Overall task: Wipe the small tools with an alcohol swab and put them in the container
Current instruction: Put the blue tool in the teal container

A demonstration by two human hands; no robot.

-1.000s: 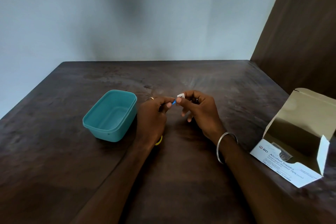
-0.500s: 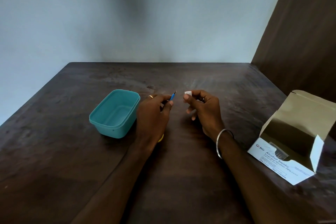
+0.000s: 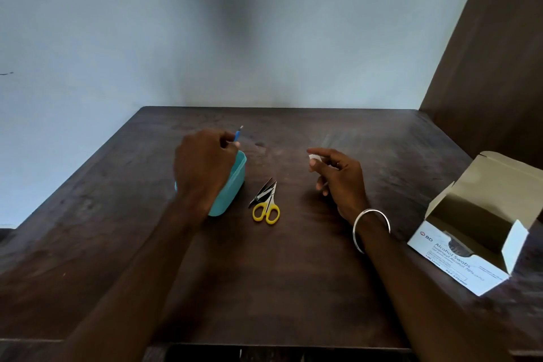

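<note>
The container (image 3: 235,185) is teal. The scissors (image 3: 266,209) have yellow handles and silver blades, the clipper (image 3: 260,193) is silver, the tool (image 3: 237,135) blue. The swab (image 3: 312,157) is white, the table (image 3: 293,288) dark brown, the box (image 3: 458,261) white with blue print.

Left hand (image 3: 202,167) over teal container (image 3: 232,185), pinching blue-handled tool (image 3: 237,135). Right hand (image 3: 338,179) pinching white swab (image 3: 313,157). Yellow-handled scissors (image 3: 267,206) and nail clipper (image 3: 260,192) between them on dark table (image 3: 293,288); open swab box (image 3: 482,226) at right.

Matt wood table (image 3: 293,273), smooth plastic container (image 3: 235,185).
</note>
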